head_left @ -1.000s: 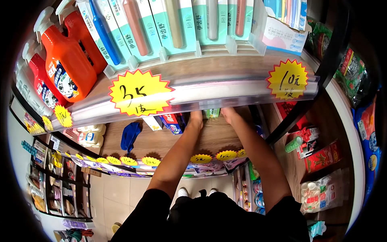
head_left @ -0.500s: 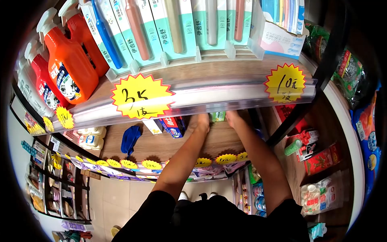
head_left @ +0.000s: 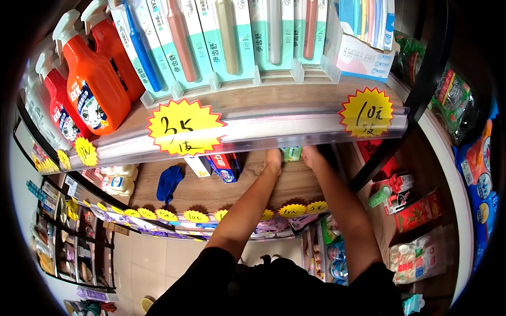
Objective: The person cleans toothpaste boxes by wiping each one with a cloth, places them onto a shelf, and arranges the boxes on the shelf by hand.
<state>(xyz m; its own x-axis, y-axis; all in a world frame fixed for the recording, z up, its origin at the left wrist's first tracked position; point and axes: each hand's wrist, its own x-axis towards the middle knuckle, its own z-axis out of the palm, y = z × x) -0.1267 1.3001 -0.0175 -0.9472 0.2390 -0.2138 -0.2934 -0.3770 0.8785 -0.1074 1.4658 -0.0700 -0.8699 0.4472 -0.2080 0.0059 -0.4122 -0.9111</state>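
Both my arms reach under the upper shelf onto the wooden shelf (head_left: 211,197) below. My left hand (head_left: 272,160) is at the left side of a small green box (head_left: 291,153), and my right hand (head_left: 311,156) is at its right side. The upper shelf's front edge hides the fingers of both hands and the back of the box, so their grip does not show. Left of my left hand stand a blue and red toothpaste-like box (head_left: 225,167) and a white box (head_left: 198,165). Farther left lies a crumpled blue cloth-like item (head_left: 169,183).
The upper shelf's clear price rail (head_left: 274,129) runs just above my hands. Packaged toothbrushes (head_left: 226,47) and orange spray bottles (head_left: 97,84) stand on it. A black post (head_left: 377,158) rises right of my right arm. Side shelves hold red packs (head_left: 419,210) and a cup bag (head_left: 416,258).
In the view, my hands and the green box sit slightly farther right against the price rail. The camera has shifted a little. Both hands remain beside the box.
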